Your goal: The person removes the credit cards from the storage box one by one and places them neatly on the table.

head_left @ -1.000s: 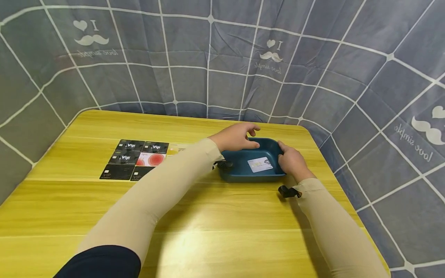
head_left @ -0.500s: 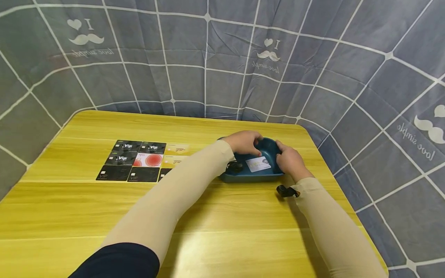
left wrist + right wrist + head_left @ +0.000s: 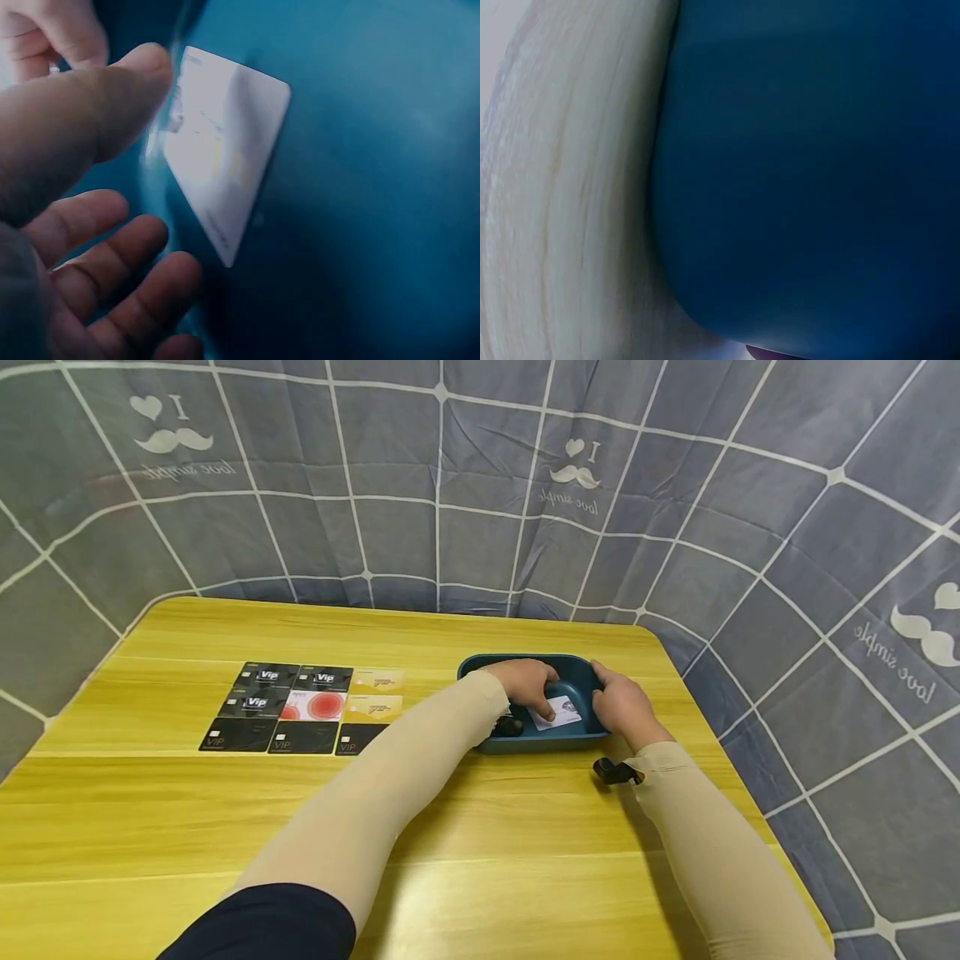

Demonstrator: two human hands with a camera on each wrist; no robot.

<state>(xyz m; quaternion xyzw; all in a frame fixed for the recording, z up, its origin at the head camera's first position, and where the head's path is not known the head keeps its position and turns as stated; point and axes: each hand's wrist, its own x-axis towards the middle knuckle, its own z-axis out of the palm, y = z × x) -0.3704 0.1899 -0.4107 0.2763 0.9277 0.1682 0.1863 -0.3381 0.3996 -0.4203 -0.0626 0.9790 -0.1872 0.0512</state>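
Note:
A dark blue tray [image 3: 543, 744] with raised walls stands on the table, and a white card [image 3: 229, 127] with faint yellow print lies flat in it. My left hand [image 3: 523, 682] reaches down into the tray over the card. In the left wrist view its thumb tip overlaps the card's edge, while the loosely bent fingers [image 3: 146, 296] sit apart from the thumb and hold nothing. My right hand [image 3: 628, 708] grips the tray's right end at the rim. The right wrist view is mostly filled by the tray's outer wall [image 3: 802, 172], hiding most of that hand.
Left of the tray, several cards lie in neat rows on the yellow wood-grain table [image 3: 480, 877]: black Vip cards [image 3: 255, 702], a red and white card [image 3: 315, 705] and yellow cards [image 3: 375, 708]. My left forearm overlaps the row's right end. A grey checked curtain [image 3: 405, 485] surrounds the table.
My left hand has come down from above the tray's rim to the card inside it, its fingers drawing lower. The right hand keeps its grip on the rim.

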